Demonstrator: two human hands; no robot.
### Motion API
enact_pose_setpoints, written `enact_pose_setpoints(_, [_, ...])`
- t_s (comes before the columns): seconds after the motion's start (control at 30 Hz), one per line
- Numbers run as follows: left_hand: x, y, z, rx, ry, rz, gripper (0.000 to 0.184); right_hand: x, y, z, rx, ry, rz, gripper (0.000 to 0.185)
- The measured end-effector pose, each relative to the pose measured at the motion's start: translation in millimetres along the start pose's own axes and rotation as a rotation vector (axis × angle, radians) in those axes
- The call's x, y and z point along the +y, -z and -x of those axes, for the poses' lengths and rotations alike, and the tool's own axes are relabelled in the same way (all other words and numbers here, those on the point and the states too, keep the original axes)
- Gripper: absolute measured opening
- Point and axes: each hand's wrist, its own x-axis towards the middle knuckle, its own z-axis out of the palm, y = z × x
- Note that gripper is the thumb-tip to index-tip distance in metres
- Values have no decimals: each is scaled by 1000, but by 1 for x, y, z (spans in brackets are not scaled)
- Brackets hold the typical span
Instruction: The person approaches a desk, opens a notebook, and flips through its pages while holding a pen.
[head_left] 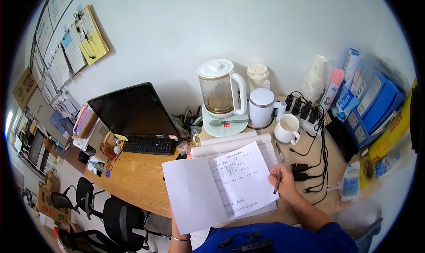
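Observation:
An open notebook (pixel 199 193) tilts up in front of me, its left page blank and its right page (pixel 243 182) carrying handwriting on printed lines. My right hand (pixel 284 182) is closed around a dark pen (pixel 277 182) at that page's right edge. Only my left wrist, with a bracelet (pixel 180 239), shows below the notebook; the cover hides the hand and its fingers. Under the notebook lie more papers (pixel 265 140), and another slim pen (pixel 280 152) rests beside them.
Behind the papers stand a glass kettle (pixel 217 93) on its base, a lidded white cup (pixel 261 107) and a white mug (pixel 287 128). Black cables (pixel 325 160) trail from a power strip on the right. A monitor (pixel 133 111) and keyboard (pixel 150 147) occupy the left; blue folders (pixel 376 107) stand right.

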Motion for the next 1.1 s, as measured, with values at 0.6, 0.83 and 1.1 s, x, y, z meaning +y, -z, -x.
enact_pose_setpoints(0.6, [-35, -42, -29, 4, -70, -548, 49, -13, 2, 1, -26, -71, -39, 19])
enact_pose_setpoints(0.83, [-18, 10, -27, 34, -88, -337, 52, 12, -4, -1, 30, 20, 17, 20])
enact_pose_setpoints(1.1, [-1, 9, -4, 24, -58, -212, 59, 18, -3, -3, 8, 4, -16, 20])
